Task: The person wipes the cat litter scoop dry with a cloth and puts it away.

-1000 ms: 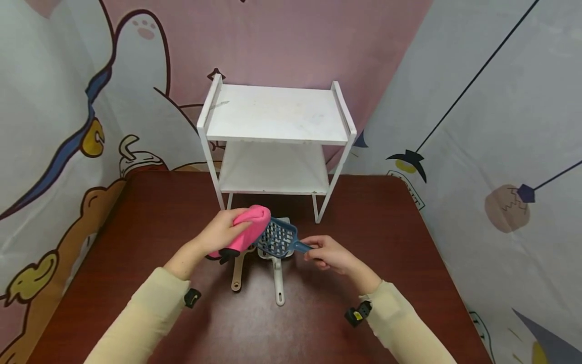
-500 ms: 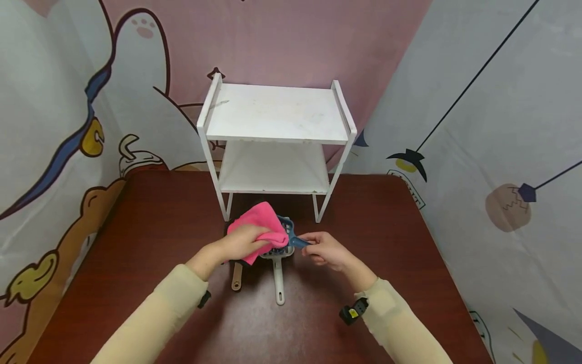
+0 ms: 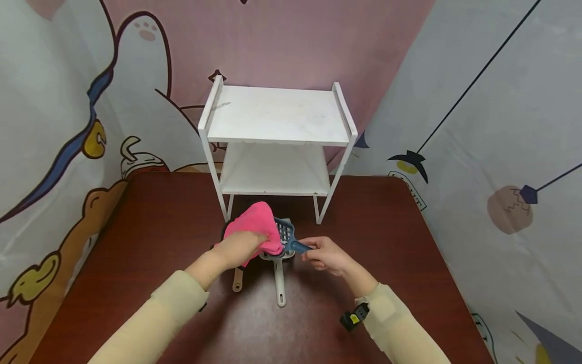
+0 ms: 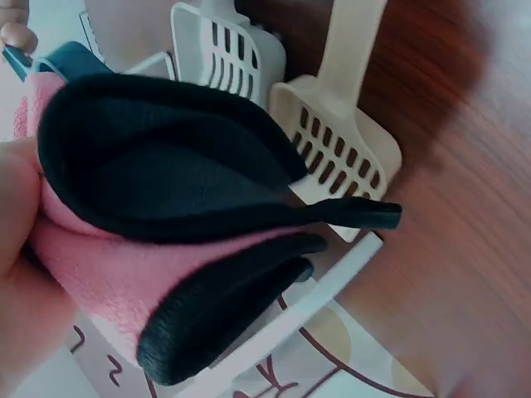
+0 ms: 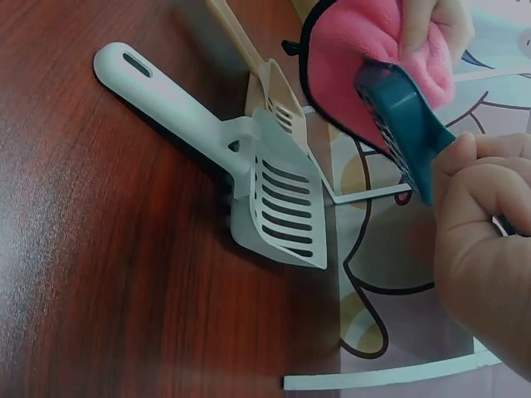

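Now, the left hand (image 3: 240, 247) grasps a pink black-edged cloth (image 3: 254, 218) covering part of a blue slotted litter scoop (image 3: 289, 243); beneath, a beige litter scoop (image 3: 237, 281), then a white litter scoop (image 3: 279, 283), lie on the brown table (image 3: 373, 222); the right hand (image 3: 328, 256) pinches the blue scoop's handle (image 3: 301, 246).

Left hand (image 3: 241, 247): grips a pink cloth (image 3: 252, 222) that covers the blue scoop's (image 3: 290, 244) nine-o'clock side.
Right hand (image 3: 327, 256): pinches that scoop's handle at four o'clock.
White scoop (image 3: 279, 282): lies on the bench (image 3: 386, 227), handle toward six o'clock.
Beige scoop (image 3: 238, 280): handle at nine o'clock from the white one's.
White rack (image 3: 277, 114): twelve o'clock from the scoops.
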`<state>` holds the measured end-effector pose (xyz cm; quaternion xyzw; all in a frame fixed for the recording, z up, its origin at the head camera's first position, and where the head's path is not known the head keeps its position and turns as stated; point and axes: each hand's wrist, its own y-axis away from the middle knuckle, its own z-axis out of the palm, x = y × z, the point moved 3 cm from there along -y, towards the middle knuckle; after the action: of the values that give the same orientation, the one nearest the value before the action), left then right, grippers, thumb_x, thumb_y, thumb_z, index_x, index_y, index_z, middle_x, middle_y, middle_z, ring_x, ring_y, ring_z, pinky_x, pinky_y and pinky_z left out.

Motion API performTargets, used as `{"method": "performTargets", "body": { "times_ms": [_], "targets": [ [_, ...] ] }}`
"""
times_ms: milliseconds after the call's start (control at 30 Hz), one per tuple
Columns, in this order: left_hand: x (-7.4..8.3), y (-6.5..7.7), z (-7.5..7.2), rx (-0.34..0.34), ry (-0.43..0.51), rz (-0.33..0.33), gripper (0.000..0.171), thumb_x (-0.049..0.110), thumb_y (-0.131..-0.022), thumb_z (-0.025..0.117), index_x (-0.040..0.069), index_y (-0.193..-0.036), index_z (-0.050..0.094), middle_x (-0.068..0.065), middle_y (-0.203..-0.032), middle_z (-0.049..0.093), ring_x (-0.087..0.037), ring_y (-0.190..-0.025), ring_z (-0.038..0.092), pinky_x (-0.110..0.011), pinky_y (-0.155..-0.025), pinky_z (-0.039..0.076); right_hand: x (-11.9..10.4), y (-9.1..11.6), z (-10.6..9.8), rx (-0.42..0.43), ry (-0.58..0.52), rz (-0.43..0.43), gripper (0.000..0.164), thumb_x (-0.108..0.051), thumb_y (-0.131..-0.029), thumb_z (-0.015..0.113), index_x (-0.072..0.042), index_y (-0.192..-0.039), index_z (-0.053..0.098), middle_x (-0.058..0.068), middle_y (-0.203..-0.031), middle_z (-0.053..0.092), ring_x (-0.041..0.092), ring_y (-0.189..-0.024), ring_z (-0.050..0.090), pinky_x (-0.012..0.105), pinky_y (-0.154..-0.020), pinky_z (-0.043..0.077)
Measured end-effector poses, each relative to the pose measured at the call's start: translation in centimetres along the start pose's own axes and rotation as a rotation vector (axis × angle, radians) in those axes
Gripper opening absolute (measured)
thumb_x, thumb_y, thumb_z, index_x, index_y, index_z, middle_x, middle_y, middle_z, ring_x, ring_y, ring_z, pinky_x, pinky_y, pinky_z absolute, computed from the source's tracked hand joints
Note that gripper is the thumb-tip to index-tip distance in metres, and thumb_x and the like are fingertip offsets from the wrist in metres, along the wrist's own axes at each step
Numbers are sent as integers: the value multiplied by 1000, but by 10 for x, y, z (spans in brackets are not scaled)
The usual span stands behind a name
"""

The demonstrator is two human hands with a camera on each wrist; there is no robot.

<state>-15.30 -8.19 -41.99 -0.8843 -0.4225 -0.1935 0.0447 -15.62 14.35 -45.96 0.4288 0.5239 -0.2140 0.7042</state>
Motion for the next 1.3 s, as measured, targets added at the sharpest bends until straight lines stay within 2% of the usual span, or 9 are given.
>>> {"method": "performTargets", "body": {
  "times_ms": [100,167,267,367,500,633,733,1000,1300],
  "targets": [
    [-9,5,-2,27,-48,4,36,8,-93,52,6,-129,54,-9,-129,58,-24,-120,54,-38,-97,45,1,2,-2,-13,-1,2,49,4,-83,51,15,-130,41,-4,-68,56,1,-41,30,16,-41,25],
    [-18,7,-3,62,-60,-8,36,8,-93,54,4,-128,55,-12,-129,58,-27,-120,54,-40,-97,45,2,3,-5,-22,7,6,49,4,-83,51,16,-130,40,-4,-69,57,1,-40,30,16,-41,26],
    [-31,8,-6,136,34,-48,35,10,-91,57,1,-125,57,-16,-125,60,-32,-120,54,-44,-98,43,5,6,-10,-32,14,14,49,3,-85,51,15,-131,40,-4,-69,59,0,-40,30,16,-41,27],
    [-39,8,-8,202,175,-59,32,11,-90,60,1,-120,61,-16,-118,63,-31,-110,59,-43,-93,47,7,7,-13,-39,28,16,49,1,-85,51,15,-131,40,-5,-69,60,0,-40,30,17,-42,27],
    [-43,7,-6,241,345,-71,34,13,-91,60,5,-123,59,-13,-112,65,-15,-81,59,-30,-75,50,9,4,-12,-43,47,23,49,1,-84,50,14,-131,41,-6,-66,60,0,-40,30,17,-42,26],
    [-41,6,-7,299,395,-63,37,14,-90,60,8,-126,56,-13,-108,67,-9,-70,56,-25,-67,47,11,1,-7,-49,83,43,47,2,-83,49,14,-128,45,-6,-65,58,0,-40,29,18,-42,25],
    [-32,1,-9,332,402,-26,32,17,-89,63,10,-121,59,-10,-101,68,-7,-65,55,-23,-64,47,11,0,-3,-57,106,49,45,2,-81,50,13,-125,48,-5,-65,56,1,-40,29,18,-42,25],
    [-10,-13,0,256,441,46,16,20,-87,65,12,-101,67,-1,-89,67,-3,-63,47,-19,-62,43,-1,-4,7,-72,156,-24,44,3,-79,51,10,-122,53,-5,-62,57,3,-38,31,18,-41,27],
    [-10,-19,9,216,357,87,23,21,-88,64,9,-108,69,-4,-99,70,-6,-77,59,-20,-73,48,-6,0,9,-25,277,-95,39,3,-81,55,6,-120,58,1,-67,59,5,-41,31,19,-42,28]
  ]
}}
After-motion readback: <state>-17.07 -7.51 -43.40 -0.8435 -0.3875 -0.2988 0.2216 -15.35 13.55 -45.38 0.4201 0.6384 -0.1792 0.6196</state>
